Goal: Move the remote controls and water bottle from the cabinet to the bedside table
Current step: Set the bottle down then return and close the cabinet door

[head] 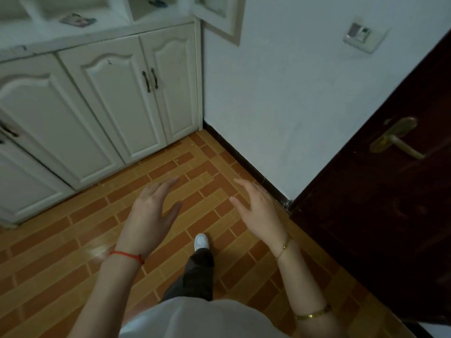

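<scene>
A cream cabinet [102, 98] with shut panelled doors fills the upper left. On its ledge lies a flat colourful item [77, 20], and a small dark item [158, 2] rests in an open compartment above; both are too blurred to name. No water bottle or bedside table is in view. My left hand [151, 211] is held out over the floor with fingers spread and holds nothing. My right hand [258, 208] hovers beside it, also empty with fingers apart.
A dark brown door [380, 215] with a brass lever handle [396, 139] stands open at the right. A white wall [292, 93] with a switch plate [361, 34] is ahead. Orange brick-pattern tiles [61, 252] cover the floor; my white shoe [201, 241] is stepping forward.
</scene>
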Motion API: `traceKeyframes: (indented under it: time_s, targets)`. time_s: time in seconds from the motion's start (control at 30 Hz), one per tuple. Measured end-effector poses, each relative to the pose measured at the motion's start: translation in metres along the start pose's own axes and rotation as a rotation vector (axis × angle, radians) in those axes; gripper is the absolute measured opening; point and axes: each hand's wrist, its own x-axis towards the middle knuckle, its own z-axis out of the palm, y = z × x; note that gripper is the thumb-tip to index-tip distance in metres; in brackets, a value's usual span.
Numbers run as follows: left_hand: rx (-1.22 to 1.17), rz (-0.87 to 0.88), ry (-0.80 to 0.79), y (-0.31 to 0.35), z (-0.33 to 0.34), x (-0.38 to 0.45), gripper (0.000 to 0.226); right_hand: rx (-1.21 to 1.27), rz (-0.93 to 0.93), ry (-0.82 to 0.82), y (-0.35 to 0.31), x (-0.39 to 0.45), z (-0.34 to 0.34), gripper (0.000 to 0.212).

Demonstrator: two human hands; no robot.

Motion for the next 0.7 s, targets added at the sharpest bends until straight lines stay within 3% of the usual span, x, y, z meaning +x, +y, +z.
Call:
traceKeyframes:
  time_s: [0.4,0.7]
  targets:
    - [0.028,0.02,0.048,-0.022,-0.013,0.223,0.052,0.024,-0.067,0.059,-0.006,0.228,-0.044,0.046]
    - [0.035,0.012,0.063,-0.028,-0.018,0.345,0.052,0.039,-0.073,0.052,-0.005,0.342,-0.056,0.047]
